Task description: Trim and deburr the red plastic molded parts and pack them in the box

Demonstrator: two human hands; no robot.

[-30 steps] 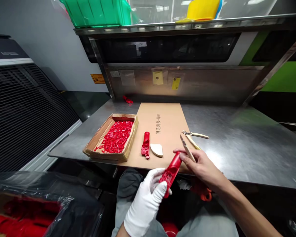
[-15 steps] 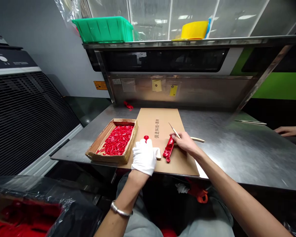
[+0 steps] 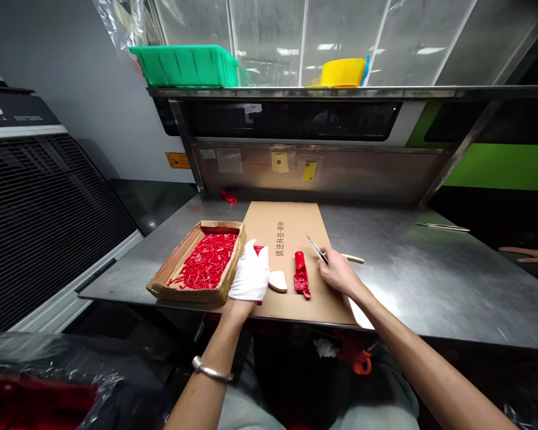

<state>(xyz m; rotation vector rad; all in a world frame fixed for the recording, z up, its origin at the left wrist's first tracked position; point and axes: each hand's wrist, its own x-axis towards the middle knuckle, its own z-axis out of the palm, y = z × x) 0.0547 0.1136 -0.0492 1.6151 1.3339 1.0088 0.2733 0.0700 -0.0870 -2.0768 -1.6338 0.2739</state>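
Note:
My left hand (image 3: pixel 250 278), in a white glove, is closed round a red plastic part (image 3: pixel 259 249) on the cardboard sheet (image 3: pixel 291 307). Most of that part is hidden under the glove. Bare, my right hand (image 3: pixel 338 272) holds a slim pointed tool (image 3: pixel 316 248), its tip toward the upper left; whether it is a knife or tweezers I cannot tell. Between the hands lies another long red plastic part (image 3: pixel 301 275), touched by neither. A cream-coloured block (image 3: pixel 278 280) sits just right of the glove, and a pale curved strip (image 3: pixel 353 258) shows beyond my right hand.
Left on the metal table (image 3: pixel 407 269) stands a cardboard tray (image 3: pixel 188 294) of small red pieces. A red scrap (image 3: pixel 228 197) lies farther back, thin metal tools (image 3: pixel 443 227) at right. Another person's hand (image 3: pixel 531 255) is at the right edge. A shelf (image 3: pixel 273 92) bears a green bin (image 3: pixel 186 67).
My right hand has come away from the long red part, which now lies turned on the cardboard. More of the red part under my left hand shows below the glove. The view has shifted slightly.

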